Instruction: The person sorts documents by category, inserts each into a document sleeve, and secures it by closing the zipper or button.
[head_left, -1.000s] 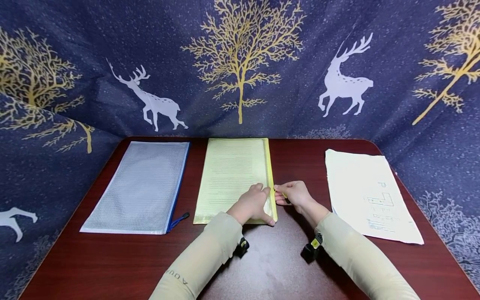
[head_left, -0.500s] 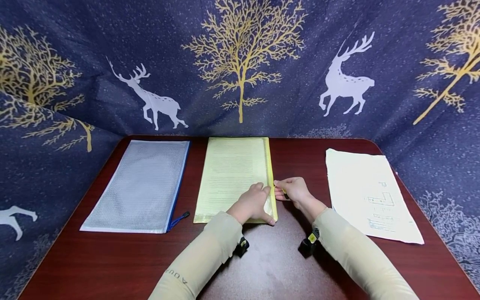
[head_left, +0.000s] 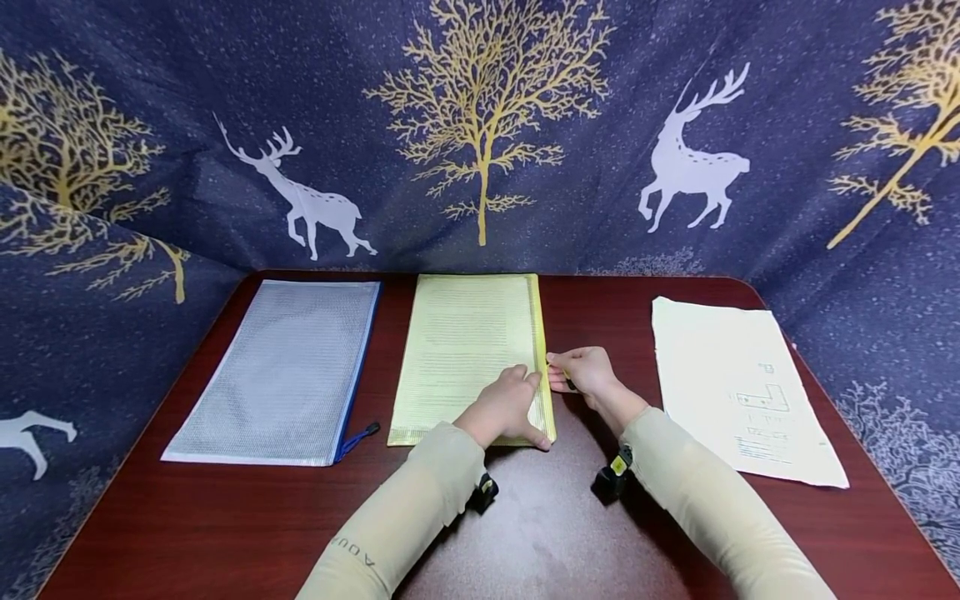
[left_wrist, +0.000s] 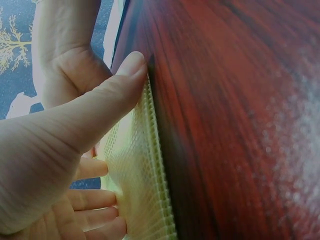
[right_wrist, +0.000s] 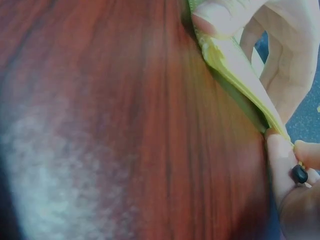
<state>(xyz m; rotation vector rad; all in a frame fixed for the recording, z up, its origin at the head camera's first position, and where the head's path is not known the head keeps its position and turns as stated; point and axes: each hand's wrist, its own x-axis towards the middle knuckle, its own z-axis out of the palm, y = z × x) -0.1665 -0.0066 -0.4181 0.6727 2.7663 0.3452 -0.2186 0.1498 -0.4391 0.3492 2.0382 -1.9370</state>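
Note:
A yellow mesh zip pouch point(head_left: 457, 358) with a printed sheet inside lies mid-table, its zipper edge point(head_left: 537, 312) on the right. My left hand point(head_left: 504, 406) presses on its near right part, fingers extended and thumb point(left_wrist: 131, 64) at the near corner. At the zipper edge, my right hand point(head_left: 588, 375) pinches the zipper pull between thumb and forefinger. The pull's black bead point(right_wrist: 299, 174) shows by the fingers in the right wrist view. There the yellow edge bows up slightly from the table between the two hands.
To the left lies a clear mesh pouch point(head_left: 281, 375) with a blue zipper edge and a blue cord pull point(head_left: 356, 443). A white paper point(head_left: 712, 358) with a drawing lies at the right. Behind the dark red table point(head_left: 225, 517) hangs a blue cloth with deer and trees.
My right hand has slid a little away from me along the pouch's right edge, still pinching the zipper pull. The left hand stays in place.

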